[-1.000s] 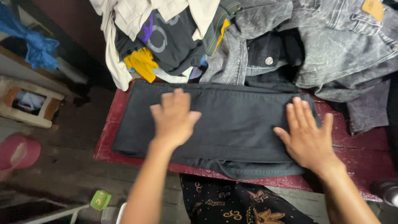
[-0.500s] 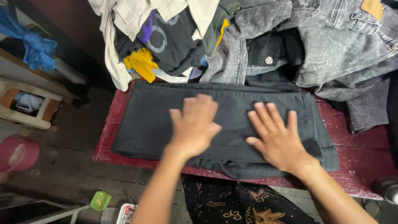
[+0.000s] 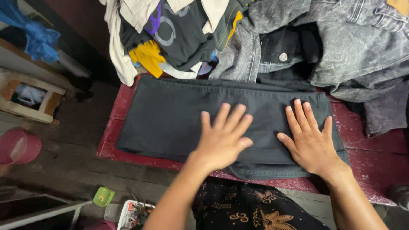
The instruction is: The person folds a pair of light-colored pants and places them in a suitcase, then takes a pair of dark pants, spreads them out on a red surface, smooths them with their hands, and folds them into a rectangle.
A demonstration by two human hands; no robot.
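Note:
A folded pair of black trousers (image 3: 170, 115) lies flat on a dark red table (image 3: 375, 170). My left hand (image 3: 221, 138) presses palm down on the middle of the trousers, fingers spread. My right hand (image 3: 309, 142) lies flat on their right end, fingers apart, near the waistband. Neither hand grips anything.
A heap of clothes fills the back of the table: grey washed jeans (image 3: 358, 47), a cream garment (image 3: 117, 47), a black printed shirt (image 3: 179, 34), a yellow piece (image 3: 147, 57). On the floor to the left stand a pink tub (image 3: 19, 147), a wooden stool (image 3: 30, 100) and a green lid (image 3: 103, 196).
My left hand has slid from the left part of the trousers to their middle. My right hand moved in towards the centre and then back to the right end.

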